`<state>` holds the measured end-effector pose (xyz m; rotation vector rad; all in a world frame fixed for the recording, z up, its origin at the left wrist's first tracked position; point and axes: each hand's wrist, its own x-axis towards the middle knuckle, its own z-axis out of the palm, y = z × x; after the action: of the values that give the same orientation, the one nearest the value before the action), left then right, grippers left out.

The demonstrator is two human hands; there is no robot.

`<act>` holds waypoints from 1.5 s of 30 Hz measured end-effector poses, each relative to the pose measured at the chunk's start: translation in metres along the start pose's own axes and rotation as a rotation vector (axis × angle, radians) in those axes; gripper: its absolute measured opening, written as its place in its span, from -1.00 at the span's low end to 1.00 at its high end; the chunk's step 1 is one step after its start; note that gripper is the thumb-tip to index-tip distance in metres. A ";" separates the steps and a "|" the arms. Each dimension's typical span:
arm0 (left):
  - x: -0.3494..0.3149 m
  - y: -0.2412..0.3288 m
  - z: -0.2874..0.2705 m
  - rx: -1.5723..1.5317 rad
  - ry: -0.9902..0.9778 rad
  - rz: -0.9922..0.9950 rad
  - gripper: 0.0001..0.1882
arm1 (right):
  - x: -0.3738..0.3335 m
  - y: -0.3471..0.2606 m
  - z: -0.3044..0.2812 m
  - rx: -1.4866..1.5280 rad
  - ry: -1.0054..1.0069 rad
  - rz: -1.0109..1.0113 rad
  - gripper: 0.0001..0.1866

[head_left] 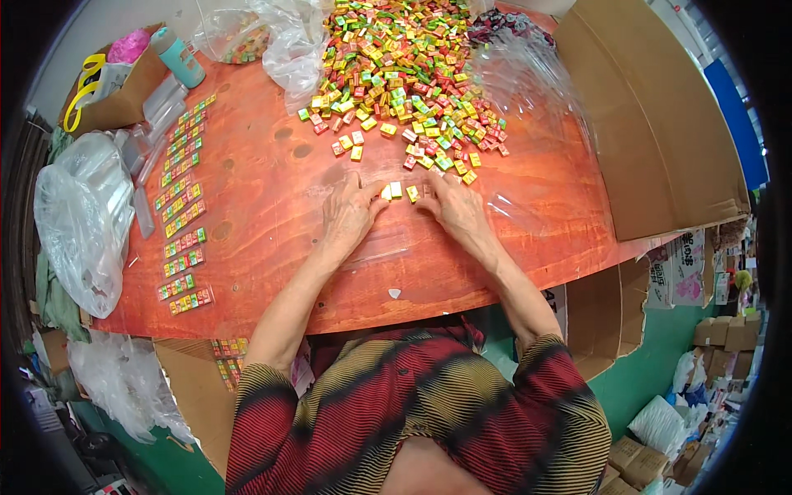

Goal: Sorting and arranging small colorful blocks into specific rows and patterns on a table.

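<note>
Both my hands are over the middle of the red wooden table (272, 239). My left hand (351, 213) is curled, its thumb and fingertips closed at a small yellow-and-white box (385, 191). Across from it, my right hand (454, 208) pinches a small reddish box (426, 191) between thumb and forefinger. Two more small yellow boxes, one pale-topped (396, 190) and one marked (413, 194), stand between the hands. Just beyond lies a big heap of small red, yellow and green boxes (404, 74). A clear plastic sleeve (375, 249) lies nearer me, below my left hand.
Filled rows of small boxes (183, 245) line the table's left side. Beyond them are a plastic bag (87, 223), a carton (124, 99) and a light-blue bottle (177, 56). A large cardboard box (652, 124) stands at right. Clear plastic pieces (528, 78) lie beside the heap.
</note>
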<state>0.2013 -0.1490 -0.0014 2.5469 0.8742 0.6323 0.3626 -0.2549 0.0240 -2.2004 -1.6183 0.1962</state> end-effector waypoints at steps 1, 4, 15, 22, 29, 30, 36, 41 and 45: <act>0.001 0.001 0.000 0.003 0.010 0.001 -0.70 | 0.001 0.004 -0.001 -0.002 -0.001 0.001 -0.65; -0.001 -0.001 -0.001 0.008 0.017 -0.003 -0.70 | 0.001 0.023 -0.012 0.075 0.127 0.001 -0.64; 0.001 0.000 -0.001 0.004 0.016 0.012 -0.68 | 0.009 0.006 0.017 0.097 0.012 -0.214 -0.79; -0.002 -0.001 -0.001 0.001 0.006 -0.014 -0.68 | 0.020 0.010 0.008 -0.115 0.070 -0.164 -0.86; -0.001 0.002 -0.001 0.015 0.002 -0.010 -0.69 | 0.046 0.007 0.025 -0.121 0.136 -0.253 -0.89; -0.001 0.001 -0.001 0.016 0.004 -0.015 -0.69 | 0.042 0.010 0.023 -0.120 0.132 -0.258 -0.89; 0.000 0.000 -0.001 0.004 0.024 0.000 -0.69 | 0.006 0.011 0.014 -0.019 0.046 -0.253 -0.80; -0.001 -0.002 0.002 0.005 0.017 0.001 -0.69 | 0.000 0.010 0.004 0.043 0.009 -0.106 -0.72; -0.001 -0.001 0.000 0.020 0.042 0.019 -0.70 | 0.000 0.001 0.003 0.081 0.072 -0.203 -0.65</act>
<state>0.2004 -0.1491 -0.0022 2.5718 0.8752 0.6885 0.3623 -0.2542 0.0209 -1.9460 -1.7478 0.1213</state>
